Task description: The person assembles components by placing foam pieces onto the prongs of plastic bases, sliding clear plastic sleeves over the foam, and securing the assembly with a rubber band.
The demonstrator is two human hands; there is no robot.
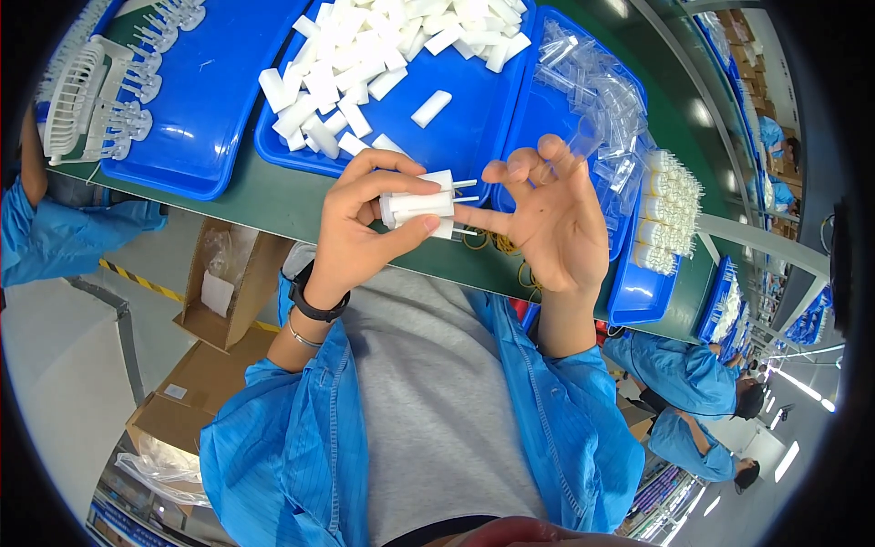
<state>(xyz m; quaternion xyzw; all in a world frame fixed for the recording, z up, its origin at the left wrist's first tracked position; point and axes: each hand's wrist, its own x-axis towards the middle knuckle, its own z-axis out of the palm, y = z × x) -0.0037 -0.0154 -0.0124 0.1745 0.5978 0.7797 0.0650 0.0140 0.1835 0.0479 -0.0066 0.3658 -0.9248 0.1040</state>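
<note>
Near the green table's front edge, my left hand (365,214) is closed around a small white assembly (421,206). It is made of white blocks side by side, with thin white prongs sticking out to the right and a pale round end on the left. My right hand (556,214) is raised palm toward me, its fingers bent. A clear plastic tube (585,137) sits between its thumb and fingertips, hard to make out against the clear parts behind. The little finger reaches left to the assembly.
A blue tray (301,150) holds a heap of white blocks (365,55). Right of it, another tray holds clear plastic pieces (611,100); bundled white parts (665,214) stand beyond. White pronged racks (100,100) sit far left. Yellow wires (501,244) lie by my right hand. Co-workers sit both sides.
</note>
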